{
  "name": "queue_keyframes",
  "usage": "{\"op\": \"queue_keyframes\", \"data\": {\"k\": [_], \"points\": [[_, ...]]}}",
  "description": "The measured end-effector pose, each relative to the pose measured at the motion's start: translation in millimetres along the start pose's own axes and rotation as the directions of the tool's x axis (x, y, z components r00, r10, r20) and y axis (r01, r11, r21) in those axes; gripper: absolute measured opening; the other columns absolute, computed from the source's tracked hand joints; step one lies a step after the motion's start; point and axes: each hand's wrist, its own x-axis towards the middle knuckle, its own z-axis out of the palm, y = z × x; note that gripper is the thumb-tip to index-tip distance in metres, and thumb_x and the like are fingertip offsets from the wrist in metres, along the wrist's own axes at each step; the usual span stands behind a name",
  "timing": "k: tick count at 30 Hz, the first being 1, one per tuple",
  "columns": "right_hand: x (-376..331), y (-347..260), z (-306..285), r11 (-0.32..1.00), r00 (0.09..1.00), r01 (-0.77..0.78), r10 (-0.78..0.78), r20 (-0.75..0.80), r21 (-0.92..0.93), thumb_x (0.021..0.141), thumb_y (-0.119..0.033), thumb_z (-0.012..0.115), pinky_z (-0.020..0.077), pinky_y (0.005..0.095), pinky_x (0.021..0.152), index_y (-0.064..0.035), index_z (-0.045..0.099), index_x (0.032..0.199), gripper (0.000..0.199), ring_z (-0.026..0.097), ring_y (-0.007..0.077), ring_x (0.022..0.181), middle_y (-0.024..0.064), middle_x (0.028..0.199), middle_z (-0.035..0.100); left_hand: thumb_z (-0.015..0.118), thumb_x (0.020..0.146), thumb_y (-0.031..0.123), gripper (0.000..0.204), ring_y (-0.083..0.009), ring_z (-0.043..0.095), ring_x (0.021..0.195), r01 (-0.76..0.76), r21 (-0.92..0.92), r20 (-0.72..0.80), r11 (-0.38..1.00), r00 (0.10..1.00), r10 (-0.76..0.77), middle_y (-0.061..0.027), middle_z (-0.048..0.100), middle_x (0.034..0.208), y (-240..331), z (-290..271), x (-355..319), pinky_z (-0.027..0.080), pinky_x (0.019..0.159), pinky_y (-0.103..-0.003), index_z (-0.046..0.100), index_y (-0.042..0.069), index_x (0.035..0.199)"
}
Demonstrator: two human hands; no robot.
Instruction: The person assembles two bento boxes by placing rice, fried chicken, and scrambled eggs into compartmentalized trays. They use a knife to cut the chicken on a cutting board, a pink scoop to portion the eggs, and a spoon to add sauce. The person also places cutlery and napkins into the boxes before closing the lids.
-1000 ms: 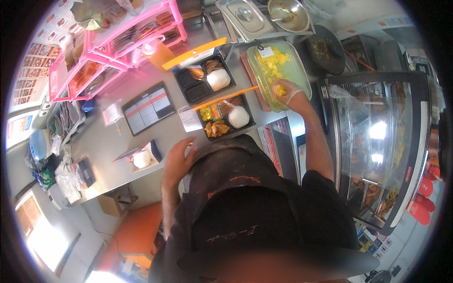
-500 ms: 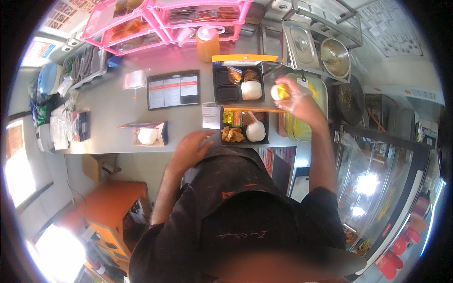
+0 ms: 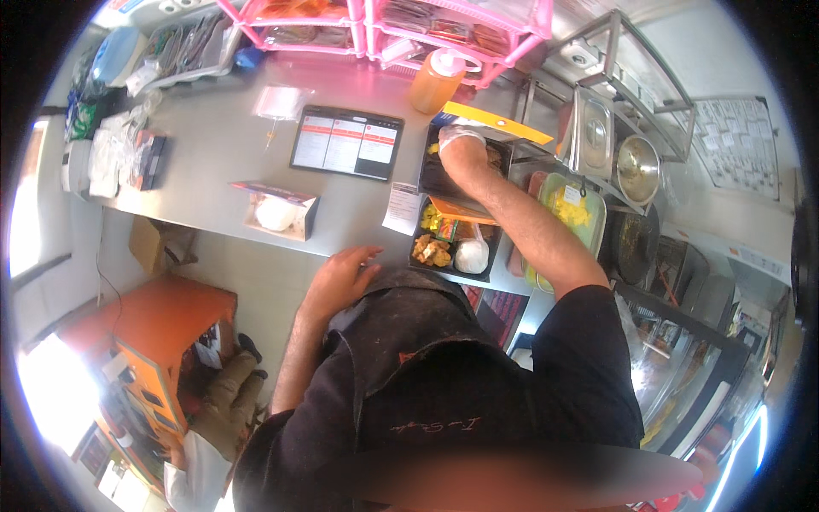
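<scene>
My right hand, in a clear glove, reaches into the far black meal box. It is curled over the left compartments and hides much of the inside. A bit of yellow food shows beside its fingers; what they grip is mostly hidden. Nearer me, a second black meal box has brown fried pieces, yellow food, small packets and a white rounded lump in clear wrap. My left hand rests at the counter's front edge, fingers apart, holding nothing.
A tablet, a paper slip and a small carton with a white lump lie leftward. Beyond stand a sauce bottle and pink racks. To the right is a tub of yellow food. Behind me, another person is at lower left.
My right hand has moved left from beside the tub into the far meal box, carrying a white cup-like thing with yellow food. The view has turned; a person now shows at lower left.
</scene>
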Motion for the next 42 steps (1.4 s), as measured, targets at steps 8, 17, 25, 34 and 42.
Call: {"op": "queue_keyframes", "data": {"k": [8, 17, 25, 34, 42], "points": [[-13.2, -6.7, -4.6, 0.999, 0.999, 0.043, -0.042, -0.018, 0.031, 0.104, -0.014, 0.055, 0.0591, 0.0571, 0.076, -0.0025, 0.069, 0.113, 0.020, 0.078, 0.0427, 0.087, 0.0242, 0.093, 0.078, 0.072, 0.104, 0.021, 0.035, -0.0373, 0.074, 0.117, -0.051, -0.019, -0.075, 0.999, 0.996, 0.050, -0.0180, 0.077, 0.124, -14.8, 3.7, -3.7, 0.058, 0.102, -0.048, 0.072, 0.008, 0.137], [-36.9, 5.4, -44.7, 0.932, 0.992, 0.121, -0.129, 0.000, 0.342, 0.097, 0.001, 0.056, 0.0573, 0.0548, 0.098, -0.0019, 0.044, 0.160, 0.064, 0.072, 0.0466, 0.116, 0.0259, 0.144, 0.067, 0.070, 0.105, 0.023, 0.036, -0.0407, 0.071, 0.121, -0.085, 0.031, -0.051, 0.996, 0.995, 0.087, -0.0181, 0.076, 0.129, -22.6, 2.6, 4.7, 0.056, 0.107, -0.051, 0.070, 0.009, 0.138], [-55.6, 20.8, -55.6, 0.965, 0.975, 0.131, -0.166, 0.148, 0.225, 0.093, 0.004, 0.060, 0.0572, 0.0540, 0.098, -0.0108, 0.020, 0.174, 0.091, 0.070, 0.0484, 0.117, 0.0262, 0.160, 0.054, 0.070, 0.104, 0.024, 0.034, -0.0392, 0.072, 0.116, -0.116, 0.052, -0.083, 0.992, 0.989, 0.120, -0.0181, 0.077, 0.124, -16.3, 3.8, 11.6, 0.058, 0.100, -0.051, 0.072, 0.008, 0.134], [-92.6, 33.5, -113.2, 0.830, 1.000, -0.002, 0.005, -0.004, 0.558, 0.107, 0.004, 0.056, 0.0593, 0.0397, 0.078, -0.0138, 0.041, 0.170, 0.067, 0.077, 0.0219, 0.101, 0.0146, 0.136, 0.072, 0.064, 0.107, 0.030, 0.035, -0.0432, 0.071, 0.117, -0.033, 0.091, -0.223, 0.995, 0.973, 0.052, -0.0234, 0.074, 0.122, -6.8, 19.4, 123.7, 0.058, 0.096, -0.055, 0.074, 0.011, 0.134], [-255.0, 61.7, -189.1, 0.112, 0.845, -0.094, 0.534, 0.020, 0.989, 0.107, -0.016, 0.066, 0.0506, 0.0259, 0.076, -0.0100, 0.050, 0.159, 0.055, 0.061, 0.0088, 0.086, 0.0057, 0.109, 0.075, 0.065, 0.104, 0.029, 0.041, -0.0451, 0.073, 0.115, -0.013, 0.329, -0.089, 0.944, 0.995, 0.045, -0.0231, 0.071, 0.128, 12.1, 50.5, 257.5, 0.060, 0.099, -0.059, 0.066, 0.009, 0.140]]}}
